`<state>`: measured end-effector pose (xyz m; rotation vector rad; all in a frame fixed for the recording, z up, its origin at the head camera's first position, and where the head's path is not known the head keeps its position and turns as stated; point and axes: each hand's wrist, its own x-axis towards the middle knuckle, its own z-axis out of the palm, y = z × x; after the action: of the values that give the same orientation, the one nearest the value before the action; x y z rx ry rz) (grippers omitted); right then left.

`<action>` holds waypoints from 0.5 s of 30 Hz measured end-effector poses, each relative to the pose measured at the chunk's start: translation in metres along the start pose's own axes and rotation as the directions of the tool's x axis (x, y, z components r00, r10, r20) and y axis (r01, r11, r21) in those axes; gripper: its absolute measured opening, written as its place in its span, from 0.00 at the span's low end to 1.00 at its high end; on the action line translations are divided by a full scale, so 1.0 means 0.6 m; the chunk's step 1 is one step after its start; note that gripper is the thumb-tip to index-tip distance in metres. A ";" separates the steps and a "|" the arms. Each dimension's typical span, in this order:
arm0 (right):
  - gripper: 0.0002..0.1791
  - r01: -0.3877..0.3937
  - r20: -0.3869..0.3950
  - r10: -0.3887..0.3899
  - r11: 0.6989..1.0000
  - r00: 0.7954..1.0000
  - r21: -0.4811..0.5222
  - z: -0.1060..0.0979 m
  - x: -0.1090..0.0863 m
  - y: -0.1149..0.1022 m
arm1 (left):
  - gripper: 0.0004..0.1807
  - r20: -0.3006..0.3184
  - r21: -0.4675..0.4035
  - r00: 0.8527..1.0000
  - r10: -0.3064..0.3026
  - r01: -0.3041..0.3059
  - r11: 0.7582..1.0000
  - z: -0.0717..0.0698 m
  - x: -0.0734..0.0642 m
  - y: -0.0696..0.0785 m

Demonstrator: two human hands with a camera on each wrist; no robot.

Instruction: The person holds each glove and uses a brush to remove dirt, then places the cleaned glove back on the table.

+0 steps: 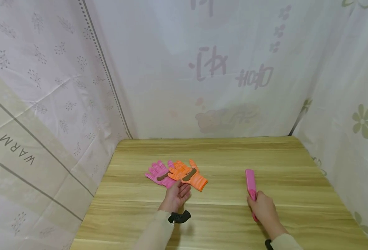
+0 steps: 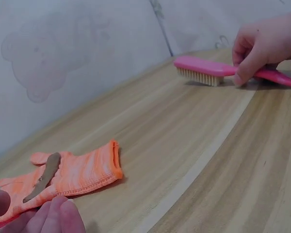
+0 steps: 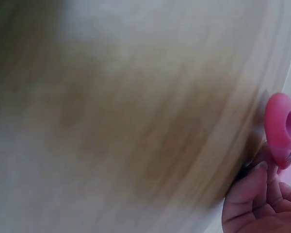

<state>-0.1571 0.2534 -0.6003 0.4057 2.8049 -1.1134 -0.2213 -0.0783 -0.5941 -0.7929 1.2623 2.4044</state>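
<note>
A pink glove (image 1: 157,172) lies flat on the table, with an orange glove (image 1: 184,172) partly over it. Each carries a long brown patch across it. My left hand (image 1: 177,196) is at the near edge of the gloves, palm turned up and fingers loosely extended; whether it touches the fabric I cannot tell. Over to the right, my right hand (image 1: 264,207) grips the handle of a pink brush (image 1: 250,180). In the left wrist view the pale bristles (image 2: 201,76) face down, close to the table. The holed handle end (image 3: 280,127) shows in the right wrist view.
The wood-grain table (image 1: 221,215) has rounded far corners. Printed curtains (image 1: 171,69) hang behind it and along both sides. A black strap (image 1: 179,217) is on my left wrist.
</note>
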 end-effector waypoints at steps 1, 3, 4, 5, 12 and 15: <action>0.14 -0.007 0.005 0.007 1.000 1.000 0.001 0.000 0.000 0.000 | 0.26 -0.006 0.005 1.000 -0.001 0.001 1.000 0.000 0.002 0.000; 0.13 -0.014 0.011 0.014 1.000 1.000 0.008 -0.001 0.000 0.000 | 0.25 -0.014 0.013 1.000 -0.006 0.007 1.000 -0.001 0.007 0.000; 0.13 -0.018 0.014 0.018 1.000 1.000 0.011 -0.001 -0.001 0.000 | 0.24 -0.017 0.018 1.000 -0.009 0.009 1.000 -0.001 0.009 0.000; 0.13 -0.023 0.017 0.023 1.000 1.000 0.015 -0.001 0.000 0.000 | 0.23 -0.019 0.023 1.000 -0.011 0.012 1.000 -0.001 0.011 0.000; 0.12 -0.025 0.020 0.024 1.000 0.999 0.019 0.002 0.003 0.000 | 0.23 -0.040 -0.013 0.999 -0.002 0.001 1.000 0.001 0.017 0.005; 0.12 -0.028 0.021 0.028 0.999 0.999 0.020 0.001 0.003 0.001 | 0.23 -0.052 -0.042 0.998 0.042 -0.044 0.998 0.005 0.016 0.003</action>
<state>-0.1585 0.2537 -0.6012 0.4312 2.7632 -1.1351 -0.2307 -0.0770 -0.5972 -0.8530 1.2626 2.4683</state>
